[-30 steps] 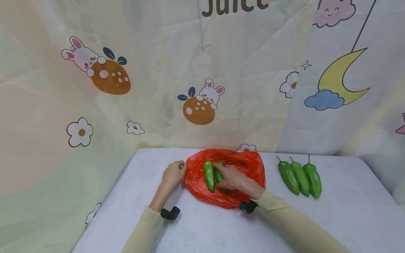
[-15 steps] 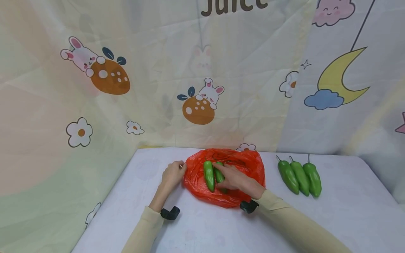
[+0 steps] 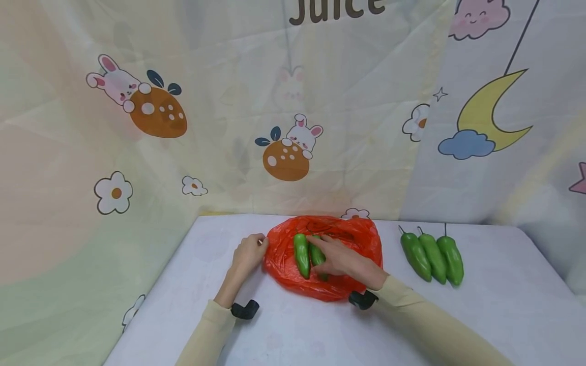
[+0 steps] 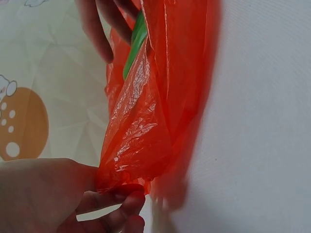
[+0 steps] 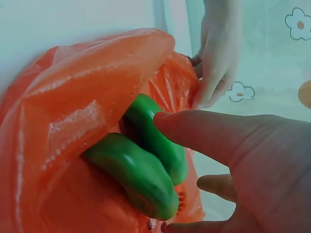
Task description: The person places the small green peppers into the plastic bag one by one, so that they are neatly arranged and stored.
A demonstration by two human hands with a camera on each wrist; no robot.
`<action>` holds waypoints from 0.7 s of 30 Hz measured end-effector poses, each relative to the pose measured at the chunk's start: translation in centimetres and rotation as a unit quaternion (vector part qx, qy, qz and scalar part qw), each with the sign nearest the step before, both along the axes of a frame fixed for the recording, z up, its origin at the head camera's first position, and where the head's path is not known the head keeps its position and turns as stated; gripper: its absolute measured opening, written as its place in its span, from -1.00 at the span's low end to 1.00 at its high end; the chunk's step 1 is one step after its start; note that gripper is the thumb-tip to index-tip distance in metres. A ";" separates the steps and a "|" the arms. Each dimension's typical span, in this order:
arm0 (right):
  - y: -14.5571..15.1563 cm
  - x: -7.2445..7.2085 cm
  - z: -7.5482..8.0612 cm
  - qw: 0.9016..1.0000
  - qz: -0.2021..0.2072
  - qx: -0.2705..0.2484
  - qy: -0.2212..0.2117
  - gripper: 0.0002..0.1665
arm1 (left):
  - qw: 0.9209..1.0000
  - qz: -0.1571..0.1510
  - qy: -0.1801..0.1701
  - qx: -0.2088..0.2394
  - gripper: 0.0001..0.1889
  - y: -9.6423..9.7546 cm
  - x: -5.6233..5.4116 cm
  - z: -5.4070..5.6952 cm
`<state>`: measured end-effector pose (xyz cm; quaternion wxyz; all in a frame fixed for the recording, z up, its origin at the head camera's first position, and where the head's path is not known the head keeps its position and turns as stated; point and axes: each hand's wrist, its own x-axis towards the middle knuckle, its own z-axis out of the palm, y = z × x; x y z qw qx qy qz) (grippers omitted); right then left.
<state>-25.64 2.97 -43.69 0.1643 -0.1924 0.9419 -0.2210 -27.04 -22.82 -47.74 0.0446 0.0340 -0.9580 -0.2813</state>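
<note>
A crumpled red plastic bag (image 3: 288,280) lies with its mouth spread on the table. Inside it two green peppers (image 3: 301,255) rest side by side. My left hand (image 3: 248,254) pinches the left edge of the bag between thumb and fingers, as the left wrist view shows. Over the bag's mouth, my right hand (image 3: 343,260) reaches in above the right-hand pepper (image 3: 317,258), which it partly hides. In the right wrist view its thumb (image 5: 194,131) overlaps one pepper (image 5: 163,143), while the fingers are spread beyond the peppers' ends.
Three more green peppers (image 3: 432,258) lie side by side on the white table (image 3: 293,330), to the right of the bag. Behind the table hangs a printed cloth (image 3: 366,152), and it also covers the left side. Dark wrist straps (image 3: 245,309) show at both cuffs.
</note>
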 end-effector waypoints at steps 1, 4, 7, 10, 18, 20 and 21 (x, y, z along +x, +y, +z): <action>0.1 0.1 0.1 1.000 0.000 -0.001 0.001 0.09 | 1.000 0.000 -0.001 0.001 -0.71 0.0 0.0 0.0; 0.4 0.3 0.4 1.000 0.004 -0.004 0.003 0.10 | 1.000 0.000 -0.003 0.005 -0.71 0.1 0.1 0.1; 0.8 0.3 0.7 1.000 0.009 -0.011 0.002 0.10 | 1.000 -0.001 -0.002 0.008 -0.71 0.1 0.2 0.1; 1.1 0.4 0.9 1.000 0.016 -0.014 0.000 0.08 | 1.000 -0.002 -0.001 0.008 -0.71 0.1 0.3 0.0; 2.1 0.9 1.8 0.999 0.037 -0.011 0.010 0.05 | 1.000 -0.003 0.003 0.003 -0.73 0.1 0.6 -0.3; 2.5 1.0 2.0 0.999 0.041 -0.013 0.014 0.02 | 1.000 -0.002 0.003 0.004 -0.74 0.1 0.5 -0.3; 2.7 1.1 2.2 0.999 0.043 -0.014 0.015 0.01 | 1.000 -0.002 0.002 0.006 -0.74 0.1 0.5 -0.3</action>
